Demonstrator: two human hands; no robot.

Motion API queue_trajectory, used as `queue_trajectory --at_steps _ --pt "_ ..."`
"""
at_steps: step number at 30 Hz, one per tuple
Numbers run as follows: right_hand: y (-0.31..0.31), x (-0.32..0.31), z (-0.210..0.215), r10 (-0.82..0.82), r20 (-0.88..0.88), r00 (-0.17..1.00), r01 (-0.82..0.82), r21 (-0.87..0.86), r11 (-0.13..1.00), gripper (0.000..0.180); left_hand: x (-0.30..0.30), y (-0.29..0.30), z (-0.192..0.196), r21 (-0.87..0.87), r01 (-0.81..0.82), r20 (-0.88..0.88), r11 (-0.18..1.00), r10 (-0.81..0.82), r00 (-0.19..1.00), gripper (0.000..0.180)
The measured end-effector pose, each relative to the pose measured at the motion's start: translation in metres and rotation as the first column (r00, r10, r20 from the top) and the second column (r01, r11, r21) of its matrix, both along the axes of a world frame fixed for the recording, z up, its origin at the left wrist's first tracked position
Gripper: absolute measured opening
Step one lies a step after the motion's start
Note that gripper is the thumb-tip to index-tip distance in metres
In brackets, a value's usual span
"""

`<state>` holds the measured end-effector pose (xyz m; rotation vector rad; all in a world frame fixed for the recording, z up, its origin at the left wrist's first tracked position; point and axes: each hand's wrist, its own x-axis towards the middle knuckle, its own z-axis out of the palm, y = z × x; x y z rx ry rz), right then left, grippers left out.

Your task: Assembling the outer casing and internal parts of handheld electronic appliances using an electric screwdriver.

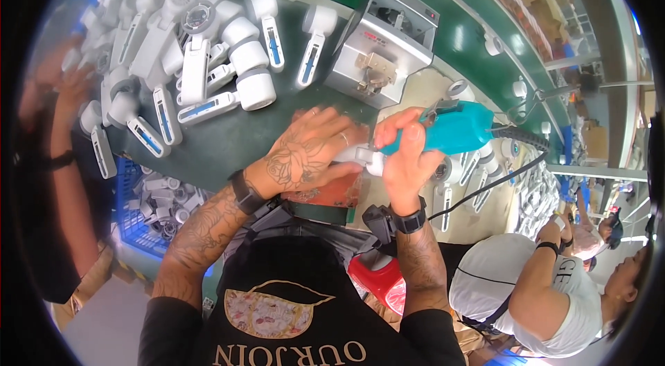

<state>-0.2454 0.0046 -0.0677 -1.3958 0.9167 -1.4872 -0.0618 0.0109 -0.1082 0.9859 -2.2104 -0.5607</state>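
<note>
My right hand (pixel 405 165) is wrapped round a teal electric screwdriver (pixel 457 129), which lies nearly level with its cord end to the right. The screwdriver's tip is hidden behind my fingers. My left hand (pixel 308 148) is closed over a white plastic housing (pixel 375 162), pressing it down at the bench's front edge beside the screwdriver. Most of that piece is covered by my fingers. Just beyond both hands stands a silver metal machine (pixel 353 61) with an open top, which looks like a screw feeder.
White housings with round heads and handles (pixel 255 89) are heaped at the left. More white housings (pixel 447 193) lie at the right. A blue crate (pixel 131 227) of grey parts sits lower left. A black cord (pixel 485 186) hangs at the right. Co-workers are on both sides.
</note>
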Motion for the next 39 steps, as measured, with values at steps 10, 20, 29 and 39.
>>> queue_trajectory --at_steps 10,20,29,39 --pt "-0.049 0.023 0.044 -0.221 -0.133 0.966 0.207 -0.114 0.972 0.031 0.002 0.002 0.002 -0.008 0.009 -0.012 1.0 -0.009 1.0 0.046" --pt "-0.079 0.027 0.018 -0.169 -0.061 0.984 0.156 -0.186 0.97 0.027 0.002 0.004 0.003 -0.022 0.035 -0.028 0.999 -0.036 0.999 0.038" --pt "0.019 -0.003 0.028 -0.076 0.015 0.997 0.076 0.001 0.997 0.051 0.003 -0.002 0.001 0.04 0.061 0.008 0.997 -0.061 0.998 0.04" --pt "0.028 -0.008 0.019 -0.032 -0.004 0.999 0.032 0.051 0.998 0.059 0.003 -0.003 -0.002 -0.009 0.073 0.016 0.997 -0.073 0.997 0.045"
